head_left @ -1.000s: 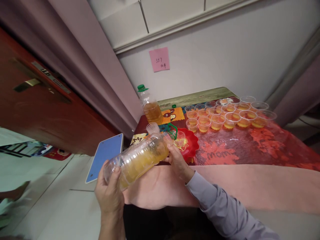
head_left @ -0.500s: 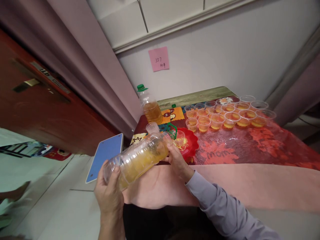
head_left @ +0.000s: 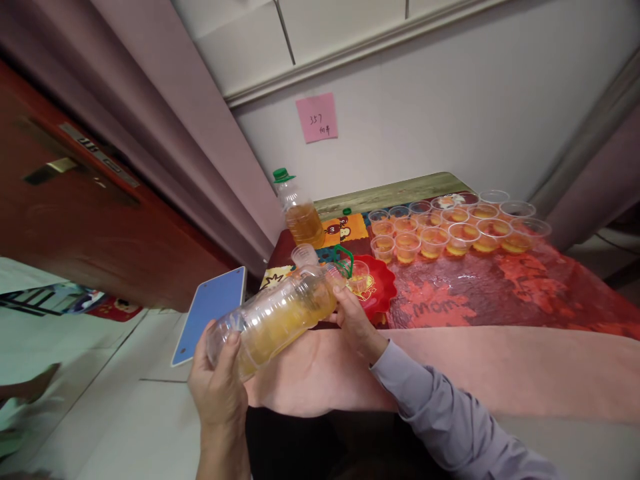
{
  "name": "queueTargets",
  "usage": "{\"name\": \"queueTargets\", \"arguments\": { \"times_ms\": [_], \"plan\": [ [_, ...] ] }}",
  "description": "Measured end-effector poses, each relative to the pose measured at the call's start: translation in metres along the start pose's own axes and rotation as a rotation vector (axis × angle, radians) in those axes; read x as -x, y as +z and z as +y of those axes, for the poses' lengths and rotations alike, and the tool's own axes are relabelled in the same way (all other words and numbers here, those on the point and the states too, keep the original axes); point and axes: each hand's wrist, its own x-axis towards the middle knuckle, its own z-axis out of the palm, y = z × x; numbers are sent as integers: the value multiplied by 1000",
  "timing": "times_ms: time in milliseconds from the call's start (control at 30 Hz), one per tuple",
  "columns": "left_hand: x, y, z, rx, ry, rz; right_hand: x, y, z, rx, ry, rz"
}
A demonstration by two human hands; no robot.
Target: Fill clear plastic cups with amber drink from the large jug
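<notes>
A clear plastic bottle (head_left: 280, 320) of yellow liquid lies tilted in both my hands, its neck toward the right over a red scalloped plate (head_left: 387, 293). My left hand (head_left: 217, 380) wraps round the bottle's base. Near the neck, the fingers of my right hand (head_left: 356, 320) close on the bottle, beside its green handle ring (head_left: 343, 260). On the plate stands a clear plastic cup (head_left: 359, 275), partly behind the neck. Another clear cup (head_left: 304, 255) is just behind the bottle. Whether liquid is flowing out, I cannot tell.
Several cups of amber liquid (head_left: 435, 243) stand in rows at the back right of the table. A second bottle (head_left: 303, 217) with a green cap stands upright at the back left, near a loose green cap (head_left: 347, 211). A blue board (head_left: 210, 310) is left of the table.
Almost nothing differs. Both hands keep the same hold on the tilted bottle, and the view has shifted very slightly.
</notes>
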Motion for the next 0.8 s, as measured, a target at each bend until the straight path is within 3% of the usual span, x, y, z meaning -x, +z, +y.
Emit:
{"name": "queueTargets", "arguments": {
  "times_ms": [800],
  "plan": [
    [-2, 0, -2, -8, 17, 12, 2, 1, 0, -2, 6, 5]
  ]
}}
